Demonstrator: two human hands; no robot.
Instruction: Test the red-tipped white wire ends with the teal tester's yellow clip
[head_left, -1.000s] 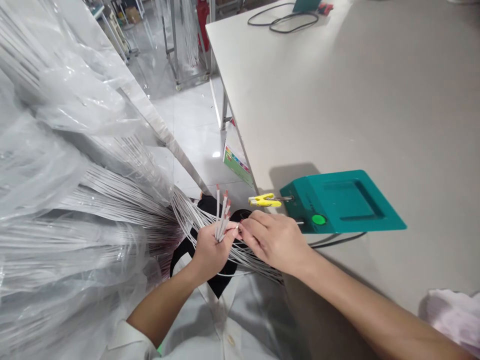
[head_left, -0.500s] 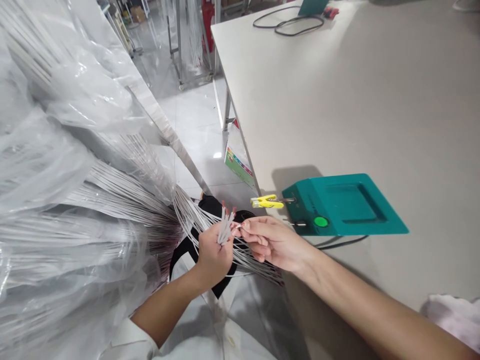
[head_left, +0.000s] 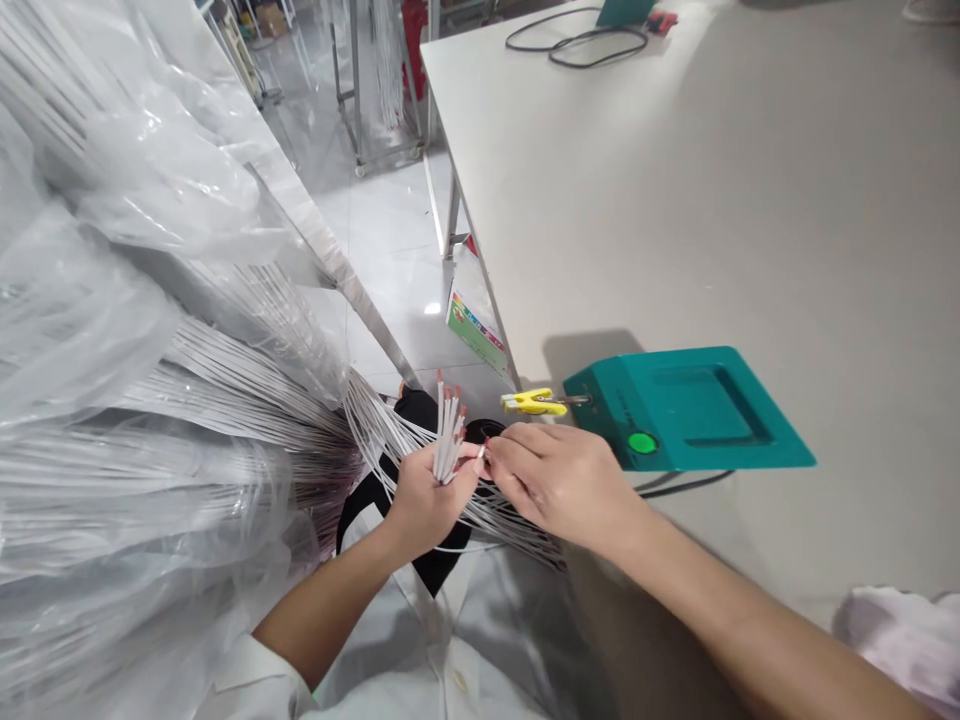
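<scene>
My left hand [head_left: 431, 505] is closed around a small bunch of white wires [head_left: 448, 430] whose reddish-brown ends point up. Between its thumb and finger one wire sticks out toward the right. My right hand [head_left: 559, 475] pinches the tip of that single wire, its fingertips almost touching my left thumb. Beneath both hands more white wires [head_left: 517, 530] run toward the table edge. Right of my hands, a green device [head_left: 697, 410] with a lit green button [head_left: 643, 443] sits at the table edge. A yellow clip [head_left: 536, 402] is fixed on its metal prong.
Large bundles of white cable [head_left: 247, 390], partly wrapped in clear plastic [head_left: 82, 300], fill the left side. The pale table [head_left: 675, 220] spans the right, with a black cord [head_left: 592, 45] at its far end. A pinkish cloth [head_left: 900, 640] lies at lower right.
My right hand has turned palm-down and now covers the device's lower prong. The wires in my left hand stand a little higher and more spread.
</scene>
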